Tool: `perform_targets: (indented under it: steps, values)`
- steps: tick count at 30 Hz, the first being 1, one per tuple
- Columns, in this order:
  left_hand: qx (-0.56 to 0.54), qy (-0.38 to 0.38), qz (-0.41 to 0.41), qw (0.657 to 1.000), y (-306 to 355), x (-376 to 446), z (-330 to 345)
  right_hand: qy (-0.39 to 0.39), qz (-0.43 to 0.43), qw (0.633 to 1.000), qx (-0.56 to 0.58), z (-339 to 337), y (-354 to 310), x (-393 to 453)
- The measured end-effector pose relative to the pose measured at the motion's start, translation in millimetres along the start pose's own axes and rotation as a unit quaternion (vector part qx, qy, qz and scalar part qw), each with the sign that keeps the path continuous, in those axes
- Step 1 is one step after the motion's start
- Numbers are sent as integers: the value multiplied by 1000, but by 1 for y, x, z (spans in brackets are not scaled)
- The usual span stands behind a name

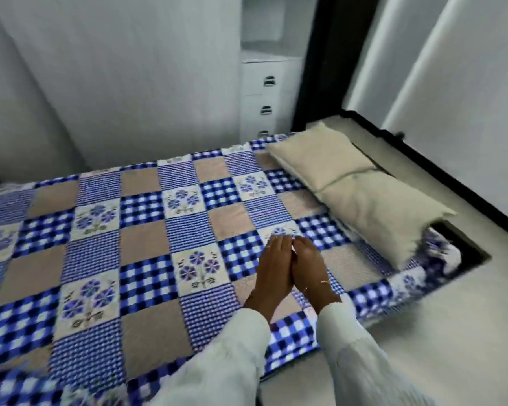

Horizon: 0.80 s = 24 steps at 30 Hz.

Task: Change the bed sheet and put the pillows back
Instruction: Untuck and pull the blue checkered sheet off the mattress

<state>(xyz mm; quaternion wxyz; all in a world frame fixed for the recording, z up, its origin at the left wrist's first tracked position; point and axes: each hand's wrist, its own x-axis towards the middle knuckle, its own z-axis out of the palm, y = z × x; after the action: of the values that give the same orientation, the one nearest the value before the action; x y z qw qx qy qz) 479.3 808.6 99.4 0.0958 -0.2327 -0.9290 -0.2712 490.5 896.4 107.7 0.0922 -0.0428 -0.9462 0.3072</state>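
Observation:
A blue, white and tan patchwork bed sheet [147, 238] is spread flat over the bed. Two cream pillows lie end to end along the head of the bed at the right, the far pillow [320, 159] and the near pillow [376, 212]. My left hand [273, 268] and my right hand [308, 268] are pressed side by side above the sheet, fingers straight and together, pointing toward the pillows. Neither hand holds anything. White sleeves cover both forearms.
A white ledge with a black edge [423, 159] borders the bed at the right and near side. A white drawer unit [264, 95] with metal handles stands behind the bed's far corner. White wall panels rise at the left and right.

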Motion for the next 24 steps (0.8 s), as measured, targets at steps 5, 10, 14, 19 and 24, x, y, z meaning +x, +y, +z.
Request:
perform_targets:
  steps: [5, 10, 14, 19, 24]
  values:
    - [-83, -86, -7, 993, 63, 87, 72, 50, 81, 995, -28, -57, 90, 47]
    - [-134, -136, -1, 981, 111, 149, 140, 19, 127, 991, -48, -95, 183, 96]
    - [-130, -154, 0, 980, 147, 205, 180, 10, 159, 985, -60, -126, 238, 137]
    - [-143, -171, -84, 971, 167, 270, 233, -43, 172, 981, -83, -150, 309, 196]
    - [-141, -148, -317, 926, 165, 327, 299, -118, 155, 975, -109, -159, 393, 274]
